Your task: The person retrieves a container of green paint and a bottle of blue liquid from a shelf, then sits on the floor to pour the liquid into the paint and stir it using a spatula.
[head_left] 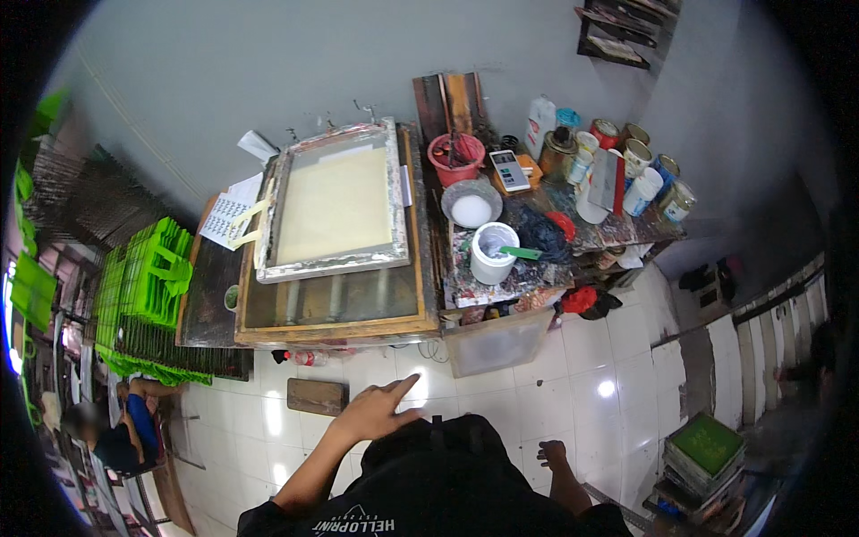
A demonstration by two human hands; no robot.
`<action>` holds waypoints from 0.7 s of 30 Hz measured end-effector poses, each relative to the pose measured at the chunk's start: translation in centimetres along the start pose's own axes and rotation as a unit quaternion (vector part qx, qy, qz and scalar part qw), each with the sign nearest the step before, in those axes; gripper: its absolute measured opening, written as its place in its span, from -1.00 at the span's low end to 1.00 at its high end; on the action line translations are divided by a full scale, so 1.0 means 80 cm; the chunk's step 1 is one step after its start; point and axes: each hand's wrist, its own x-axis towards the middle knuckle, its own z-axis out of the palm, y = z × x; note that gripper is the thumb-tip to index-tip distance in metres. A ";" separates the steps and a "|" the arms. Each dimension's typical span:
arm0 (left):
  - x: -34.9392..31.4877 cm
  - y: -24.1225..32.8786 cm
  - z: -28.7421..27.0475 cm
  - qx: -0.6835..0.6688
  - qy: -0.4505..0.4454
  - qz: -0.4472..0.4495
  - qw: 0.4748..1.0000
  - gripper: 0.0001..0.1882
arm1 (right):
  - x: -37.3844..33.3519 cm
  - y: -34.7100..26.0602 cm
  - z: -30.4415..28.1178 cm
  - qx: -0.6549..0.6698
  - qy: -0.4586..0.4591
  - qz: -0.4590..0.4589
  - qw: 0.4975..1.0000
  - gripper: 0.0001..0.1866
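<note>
In front of my body, my left hand is raised with its index finger stretched out and its thumb apart, holding nothing. Lower on the other side hangs my right hand, its fingers loosely apart and no object visible in it. Neither hand touches the bench. Beyond them a cream-coated printing screen in a worn, paint-marked frame lies tilted on a wooden glass-topped table. To its right stands a white tub of pale paste with a green-handled spatula across its rim.
On the right bench are a pink bucket, a bowl of white material, a digital scale and several cans. A wooden stool is on the floor. Stacked screens stand right; green fabric fills racks left, near a seated person.
</note>
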 end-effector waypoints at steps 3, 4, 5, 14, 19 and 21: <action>0.025 -0.110 0.069 0.117 -0.028 -0.055 0.991 -0.08 | -0.023 -0.006 0.001 -0.035 0.032 0.006 0.999 -0.66; 0.032 -0.138 0.076 0.129 -0.024 -0.065 0.989 -0.08 | -0.021 -0.019 0.009 -0.036 0.007 -0.029 0.999 -0.66; 0.039 -0.161 0.081 0.139 -0.021 -0.075 0.987 -0.09 | -0.019 -0.030 0.018 -0.039 -0.016 -0.064 0.997 -0.66; 0.044 -0.441 0.172 -0.192 -0.002 -0.240 0.952 -0.13 | -0.061 -0.129 0.108 -0.043 0.062 -0.108 0.991 -0.63; 0.027 -0.551 0.184 -0.136 -0.093 -0.277 0.946 -0.42 | -0.084 -0.177 0.129 -0.047 0.071 -0.122 0.989 -0.60; 0.044 -0.565 0.180 -0.164 -0.087 -0.218 0.958 -0.44 | -0.091 -0.188 0.127 -0.094 0.076 -0.127 0.984 -0.59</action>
